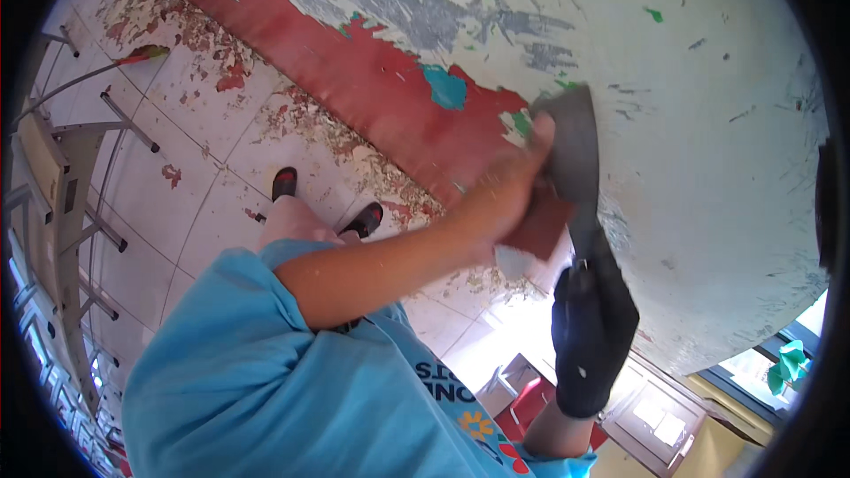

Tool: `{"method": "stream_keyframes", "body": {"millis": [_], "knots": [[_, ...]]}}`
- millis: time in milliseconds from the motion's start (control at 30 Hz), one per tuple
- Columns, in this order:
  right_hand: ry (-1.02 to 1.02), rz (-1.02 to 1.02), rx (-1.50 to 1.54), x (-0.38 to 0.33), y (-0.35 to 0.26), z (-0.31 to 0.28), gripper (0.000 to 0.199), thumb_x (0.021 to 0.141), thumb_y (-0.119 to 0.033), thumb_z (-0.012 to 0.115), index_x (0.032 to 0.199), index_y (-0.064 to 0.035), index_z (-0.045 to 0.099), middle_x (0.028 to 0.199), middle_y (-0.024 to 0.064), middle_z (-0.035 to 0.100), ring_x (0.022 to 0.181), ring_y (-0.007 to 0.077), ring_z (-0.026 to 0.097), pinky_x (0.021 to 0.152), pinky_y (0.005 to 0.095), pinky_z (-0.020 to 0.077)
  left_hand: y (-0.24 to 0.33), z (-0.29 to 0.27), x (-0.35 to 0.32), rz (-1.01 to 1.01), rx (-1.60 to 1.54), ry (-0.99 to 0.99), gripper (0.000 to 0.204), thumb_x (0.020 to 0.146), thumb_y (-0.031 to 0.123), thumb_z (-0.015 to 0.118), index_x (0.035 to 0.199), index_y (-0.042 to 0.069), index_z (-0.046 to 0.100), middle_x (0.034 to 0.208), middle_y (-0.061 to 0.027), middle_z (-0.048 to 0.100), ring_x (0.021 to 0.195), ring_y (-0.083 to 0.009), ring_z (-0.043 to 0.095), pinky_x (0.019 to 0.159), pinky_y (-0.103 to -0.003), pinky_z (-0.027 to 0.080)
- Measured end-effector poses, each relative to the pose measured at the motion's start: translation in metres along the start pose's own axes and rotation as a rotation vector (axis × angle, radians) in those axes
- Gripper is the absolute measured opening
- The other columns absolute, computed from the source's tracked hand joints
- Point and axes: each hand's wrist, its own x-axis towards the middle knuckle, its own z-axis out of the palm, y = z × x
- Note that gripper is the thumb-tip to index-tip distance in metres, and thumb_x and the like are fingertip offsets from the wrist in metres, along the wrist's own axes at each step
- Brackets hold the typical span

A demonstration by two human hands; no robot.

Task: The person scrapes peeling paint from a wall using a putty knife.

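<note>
Peeling white-and-red wall [708, 124] fills the far right, flakes on the tiled floor [204, 177] below. Gloved right hand [591, 336] clenches the scraper [574, 155] handle; its long axis runs upward, blade flat on the wall. Bare left hand [513, 199] presses the blade.

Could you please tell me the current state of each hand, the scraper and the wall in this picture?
Left hand: bare, pressed on the scraper blade.
Right hand: in a black glove, closed around the scraper handle.
Scraper: wide blade flat against the wall.
Wall: pale paint scratched and partly stripped, grey patches bare.
Red band: chipped and flaking.
Tiled floor: strewn with paint flakes.
</note>
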Motion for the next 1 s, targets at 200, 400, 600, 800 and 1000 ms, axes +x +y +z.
{"method": "stream_keyframes", "body": {"millis": [200,400,600,800,1000], "knots": [[0.01,0.042,0.086,-0.004,-0.007,0.005,0.039,0.085,-0.006,0.047,0.123,0.0013,0.046,0.067,-0.0022,0.049,0.055,0.0017,0.04,0.049,0.0156,0.0308,0.004,-0.002,0.001,0.001,0.025,0.028,0.061,0.081,0.065,0.039,0.081,0.005,0.053,0.069,-0.0057,0.053,0.063,-0.0145,0.056,0.058,-0.027,0.048],[0.008,-0.021,-0.034,0.011,0.0,0.026,0.036,0.087,-0.007,0.046,0.12,0.0068,0.045,0.082,0.0035,0.053,0.065,0.0053,0.045,0.055,0.017,0.0383,0.034,-0.012,-0.005,-0.047,-0.035,0.04,0.064,0.082,0.065,0.037,0.086,0.004,0.054,0.068,-0.0041,0.049,0.072,-0.0136,0.049,0.072,-0.027,0.038],[0.111,-0.042,0.032,-0.018,0.013,0.007,0.033,0.088,-0.005,0.042,0.118,0.0085,0.045,0.086,0.0085,0.055,0.063,0.0063,0.045,0.053,0.0182,0.0387,0.008,0.002,-0.006,0.041,0.41,-0.002,0.065,0.083,0.063,0.037,0.08,0.001,0.054,0.071,-0.0072,0.051,0.072,-0.0166,0.049,0.069,-0.029,0.039],[0.136,-0.072,0.222,-0.023,0.017,0.002,0.037,0.086,-0.004,0.044,0.122,0.0051,0.044,0.077,0.0072,0.054,0.055,0.0054,0.045,0.047,0.0161,0.0362,0.02,0.01,-0.01,0.016,0.45,-0.046,0.064,0.085,0.061,0.034,0.079,0.002,0.055,0.072,-0.006,0.053,0.07,-0.0142,0.052,0.066,-0.028,0.041],[0.029,-0.123,-0.093,0.014,-0.002,0.013,0.037,0.084,-0.005,0.046,0.121,0.001,0.048,0.065,0.0019,0.052,0.057,0.0046,0.045,0.052,0.0192,0.036,0.028,-0.002,0.001,0.124,0.159,0.11,0.066,0.084,0.063,0.034,0.086,0.001,0.057,0.075,-0.0068,0.054,0.072,-0.0144,0.052,0.066,-0.029,0.042]]}}
